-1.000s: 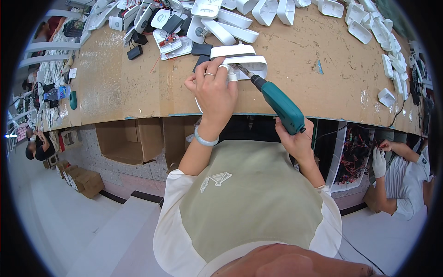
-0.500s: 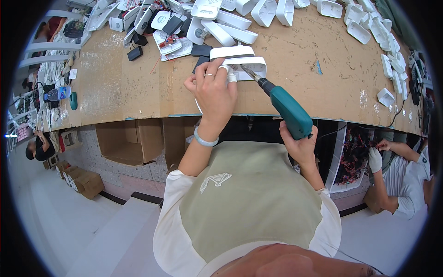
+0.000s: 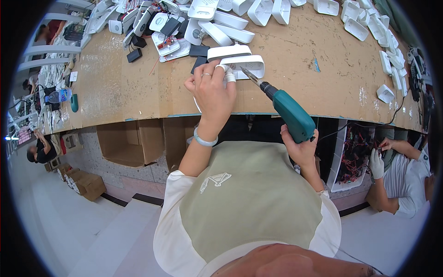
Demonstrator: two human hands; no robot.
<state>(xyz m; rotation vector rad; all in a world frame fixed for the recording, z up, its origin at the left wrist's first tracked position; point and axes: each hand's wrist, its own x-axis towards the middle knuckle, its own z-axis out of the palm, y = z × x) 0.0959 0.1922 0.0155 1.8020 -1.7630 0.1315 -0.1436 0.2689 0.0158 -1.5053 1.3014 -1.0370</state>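
Observation:
My right hand (image 3: 301,147) grips a teal soldering gun (image 3: 292,113), its metal tip pointing up and left at an open white plastic housing (image 3: 249,67). My left hand (image 3: 213,90), with white tape on some fingers and a ring, is closed on the left end of that housing at the table's front. What its fingertips press inside is hidden. A thin white strand (image 3: 197,106) hangs beside the left hand. Right behind stands another white housing (image 3: 229,51), with dark flat blocks (image 3: 199,51) to its left.
Many white housings, red wires and black blocks (image 3: 134,55) pile up at the back left of the cardboard-covered table (image 3: 152,92). More white shells (image 3: 355,30) line the right. A bottle (image 3: 57,95) lies far left. A co-worker's gloved hand (image 3: 377,164) is beside a wire-filled bin (image 3: 353,159).
The soldering gun's tip has drawn slightly down and right from the housing's inside. My left hand keeps its hold, with the housing shifted very little.

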